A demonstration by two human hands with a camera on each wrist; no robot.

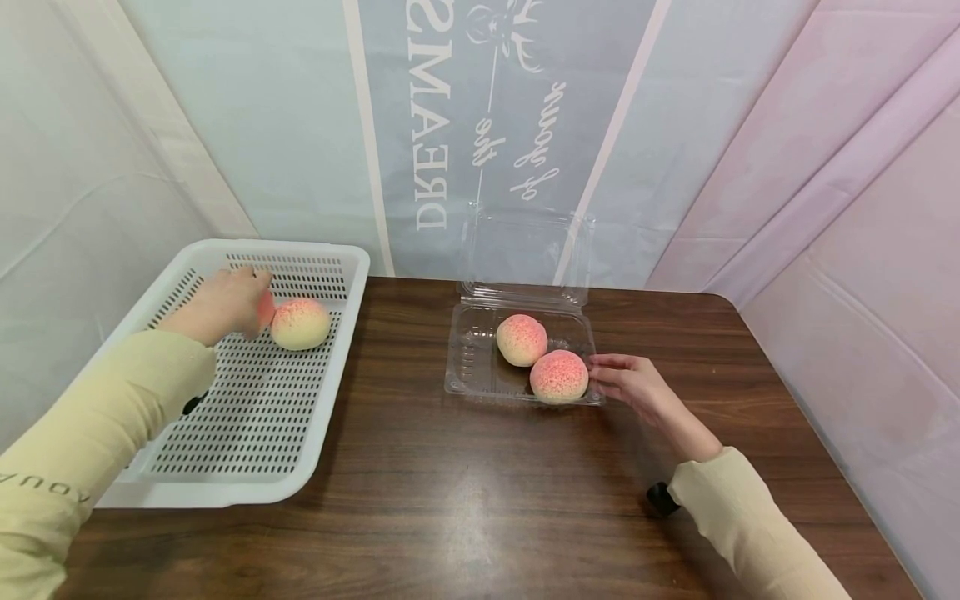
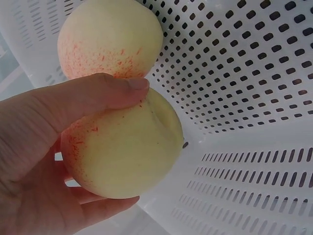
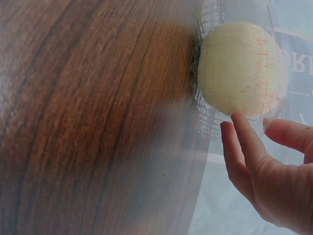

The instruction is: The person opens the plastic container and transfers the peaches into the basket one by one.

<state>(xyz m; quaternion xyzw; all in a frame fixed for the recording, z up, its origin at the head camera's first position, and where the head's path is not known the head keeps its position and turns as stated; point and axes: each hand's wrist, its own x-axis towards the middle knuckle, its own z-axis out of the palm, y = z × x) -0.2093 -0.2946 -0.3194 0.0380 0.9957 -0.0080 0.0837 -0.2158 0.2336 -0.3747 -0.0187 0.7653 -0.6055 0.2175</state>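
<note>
In the white basket (image 1: pixel 348 350), my left hand (image 1: pixel 228 302) grips a pink-and-cream peach (image 2: pixel 124 152), thumb on its upper side and fingers curled beneath, as the left wrist view shows. A second peach (image 1: pixel 300 325) lies right beside it on the perforated floor. To the right, a hinged clear plastic box (image 1: pixel 472 358) stands with its lid (image 1: pixel 517 250) raised. Two peaches, one farther back (image 1: pixel 521 340) and one in front (image 1: pixel 559 377), sit inside. My right hand (image 1: pixel 633 385) has its fairly straight fingertips at the box's right side, close to the front peach.
Both containers stand on a dark wooden table (image 1: pixel 420 467). Printed cloth (image 1: pixel 525 125) hangs behind the table, and pale fabric (image 1: pixel 870 275) lines the right side. The basket has raised walls around the left hand.
</note>
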